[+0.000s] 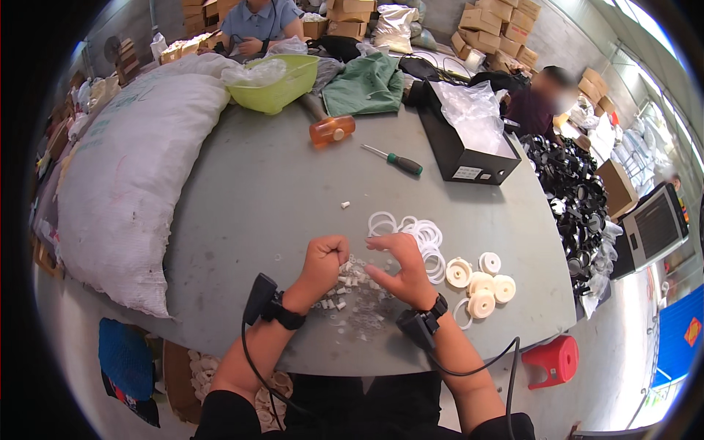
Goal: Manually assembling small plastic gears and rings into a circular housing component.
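Observation:
My left hand (323, 265) is curled into a fist over the grey table (249, 191); whatever its fingers may hold is hidden. Across from it, my right hand (405, 270) is open, thumb and fingers apart, with nothing visible between them. Small white plastic pieces (353, 279) lie scattered below and between the two hands. White rings (427, 233) are heaped just beyond the right hand. To its right sit several cream round wheel-like parts (482, 303). A single small white piece (345, 205) lies farther off.
A big white sack (132, 169) covers the table's left side. Toward the back are a yellow-green basket (275, 84), orange mallet (331, 132), green-handled screwdriver (403, 163), green cloth (364, 84) and black box (477, 165). Cables run from both wrists. Two people sit beyond the table.

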Demonstrator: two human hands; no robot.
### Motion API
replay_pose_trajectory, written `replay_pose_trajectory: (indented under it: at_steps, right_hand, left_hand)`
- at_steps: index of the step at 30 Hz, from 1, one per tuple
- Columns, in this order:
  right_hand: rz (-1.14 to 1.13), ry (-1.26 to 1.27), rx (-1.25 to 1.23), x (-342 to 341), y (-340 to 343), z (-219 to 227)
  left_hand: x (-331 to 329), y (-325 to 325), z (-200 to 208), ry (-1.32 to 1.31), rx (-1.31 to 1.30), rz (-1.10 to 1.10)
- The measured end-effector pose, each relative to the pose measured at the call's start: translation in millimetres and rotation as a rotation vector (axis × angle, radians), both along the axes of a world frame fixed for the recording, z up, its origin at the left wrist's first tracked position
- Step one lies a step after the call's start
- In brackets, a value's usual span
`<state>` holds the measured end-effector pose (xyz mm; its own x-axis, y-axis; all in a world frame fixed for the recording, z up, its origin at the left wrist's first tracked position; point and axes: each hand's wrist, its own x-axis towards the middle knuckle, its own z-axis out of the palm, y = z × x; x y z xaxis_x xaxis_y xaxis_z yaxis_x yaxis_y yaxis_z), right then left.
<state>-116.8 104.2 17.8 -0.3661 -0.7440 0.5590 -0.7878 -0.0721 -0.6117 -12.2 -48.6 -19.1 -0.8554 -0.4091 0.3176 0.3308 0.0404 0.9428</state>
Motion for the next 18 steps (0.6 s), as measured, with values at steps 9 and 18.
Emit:
replay_pose_trajectory:
  at_steps: [9, 18]
  right_hand:
    - [0.038, 0.022, 0.021, 4, 0, 5]
    - [0.064, 0.052, 0.077, 4, -7, 3]
  left_hand:
    - [5, 21, 27, 0.044, 0.057, -0.004]
    - [6, 10, 15, 0.073, -0.006, 0.053]
